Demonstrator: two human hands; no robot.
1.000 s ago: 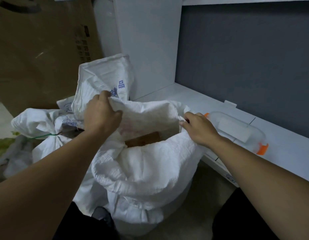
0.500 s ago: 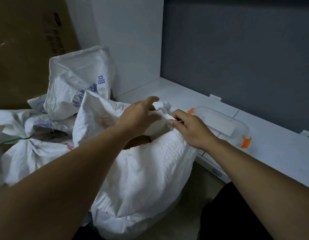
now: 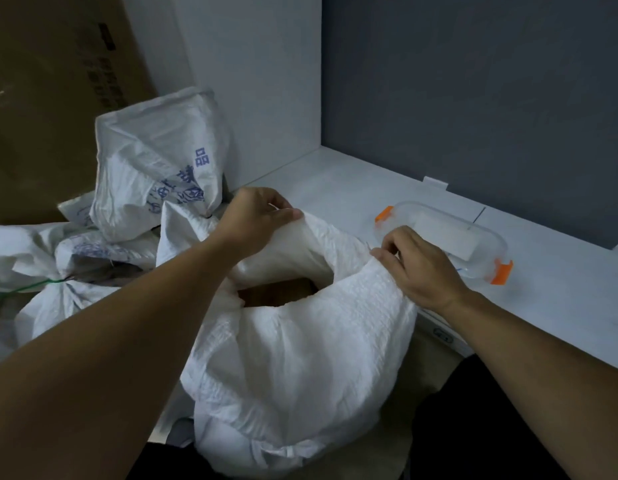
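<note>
Sack (image 3: 300,358), white woven, mouth held open by both hands.

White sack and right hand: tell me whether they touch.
Touching. The head view shows the right hand pinching the rim of the white sack, its fingers curled over the woven edge.

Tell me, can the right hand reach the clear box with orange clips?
Probably yes. The right hand lies in front of the clear box on the shelf, with nothing between them. It pinches the rim of the sack, so it must let go first.
</note>
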